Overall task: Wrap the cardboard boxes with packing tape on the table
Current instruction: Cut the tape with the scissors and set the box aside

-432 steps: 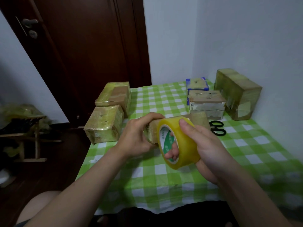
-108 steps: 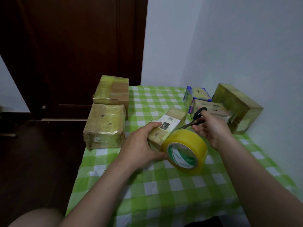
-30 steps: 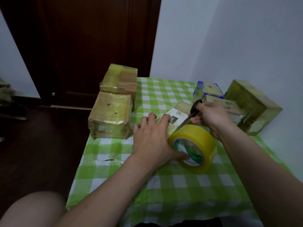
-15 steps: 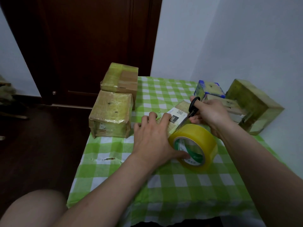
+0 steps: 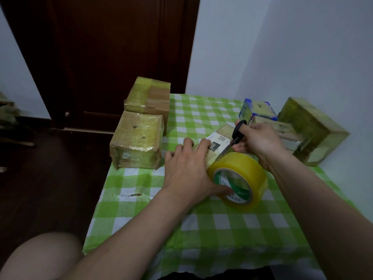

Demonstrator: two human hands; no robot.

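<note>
A small cardboard box (image 5: 219, 141) with a white label lies at the table's middle. My left hand (image 5: 188, 172) lies over its near end, fingers spread on top, while the thumb reaches into the core of the yellow tape roll (image 5: 239, 177) standing on edge just in front of the box. My right hand (image 5: 259, 141) grips black-handled scissors (image 5: 234, 138), whose blades point down-left at the strip of tape between roll and box.
Two taped boxes (image 5: 137, 142) (image 5: 148, 98) sit at the table's left edge. A blue-edged box (image 5: 258, 110), a flat box (image 5: 282, 130) and a big taped box (image 5: 313, 130) stand by the right wall. The green checked tablecloth (image 5: 201, 229) is torn near the left edge.
Over the last second the hands and the tape roll have kept almost still. Earlier, my right hand held the roll; now it holds the scissors at the tape.
</note>
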